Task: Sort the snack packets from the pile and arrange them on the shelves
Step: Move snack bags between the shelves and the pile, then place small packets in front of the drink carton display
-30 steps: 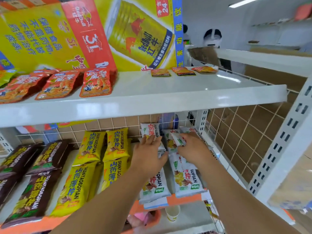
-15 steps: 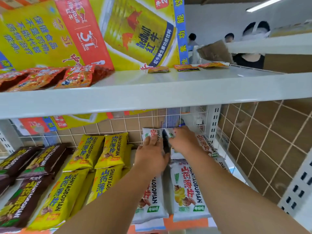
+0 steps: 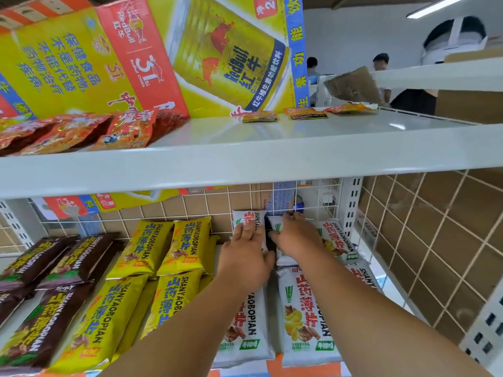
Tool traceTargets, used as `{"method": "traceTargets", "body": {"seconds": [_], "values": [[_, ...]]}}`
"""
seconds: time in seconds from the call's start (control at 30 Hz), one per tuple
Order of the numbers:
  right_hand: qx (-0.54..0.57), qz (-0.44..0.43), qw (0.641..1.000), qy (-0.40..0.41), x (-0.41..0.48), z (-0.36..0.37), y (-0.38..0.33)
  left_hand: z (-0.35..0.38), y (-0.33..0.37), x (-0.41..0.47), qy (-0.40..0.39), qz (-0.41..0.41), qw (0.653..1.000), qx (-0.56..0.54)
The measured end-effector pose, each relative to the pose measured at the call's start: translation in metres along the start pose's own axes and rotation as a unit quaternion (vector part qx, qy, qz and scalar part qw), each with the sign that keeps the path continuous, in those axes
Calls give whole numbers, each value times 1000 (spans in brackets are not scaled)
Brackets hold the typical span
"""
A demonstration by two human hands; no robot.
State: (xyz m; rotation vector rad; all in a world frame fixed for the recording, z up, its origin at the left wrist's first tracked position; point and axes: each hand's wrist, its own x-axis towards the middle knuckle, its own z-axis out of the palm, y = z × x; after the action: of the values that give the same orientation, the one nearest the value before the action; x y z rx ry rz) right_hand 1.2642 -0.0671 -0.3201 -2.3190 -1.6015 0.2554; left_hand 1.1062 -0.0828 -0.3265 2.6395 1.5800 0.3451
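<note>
Flat, straight fingers of the left hand (image 3: pixel 245 257) were laid on a rear white packet (image 3: pixel 249 220), which was pressed down rather than clasped. The right hand (image 3: pixel 298 238) was set on the neighbouring white packet (image 3: pixel 277 227), with its fingers bent towards that packet's far end. Whether that packet was pinched or merely pushed could not be told. Both packets were lodged at the back of the lower shelf (image 3: pixel 273 367), close against the wire grid (image 3: pixel 190 206), and a dark gap was seen between them.

Much of the sorting was judged to be done. On the lower shelf the goods were grouped by colour: brown packets (image 3: pixel 54 268) at the left, yellow packets (image 3: pixel 148 246) in the middle and white ones at the right. Each group was laid in a front and a rear row. Two front white packets (image 3: pixel 304 317) were lined up side by side at the shelf edge, and a further white packet (image 3: pixel 336 240) was lying at an angle beside the right wrist. On the upper shelf (image 3: pixel 245 161) red packets (image 3: pixel 81 131) were stacked at the left, and three small orange packets (image 3: pixel 304 113) were spread along the back.

What remained was judged to be the squaring of the rear white row and the angled packet. The pile itself was not in view, so the number of packets left to be sorted could not be told.
</note>
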Motion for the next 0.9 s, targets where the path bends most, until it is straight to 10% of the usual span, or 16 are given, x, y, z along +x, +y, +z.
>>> {"method": "traceTargets", "body": {"seconds": [0.9], "values": [[-11, -173, 985, -23, -176, -59, -83, -98, -51, -166, 80, -143, 986, 12]]}}
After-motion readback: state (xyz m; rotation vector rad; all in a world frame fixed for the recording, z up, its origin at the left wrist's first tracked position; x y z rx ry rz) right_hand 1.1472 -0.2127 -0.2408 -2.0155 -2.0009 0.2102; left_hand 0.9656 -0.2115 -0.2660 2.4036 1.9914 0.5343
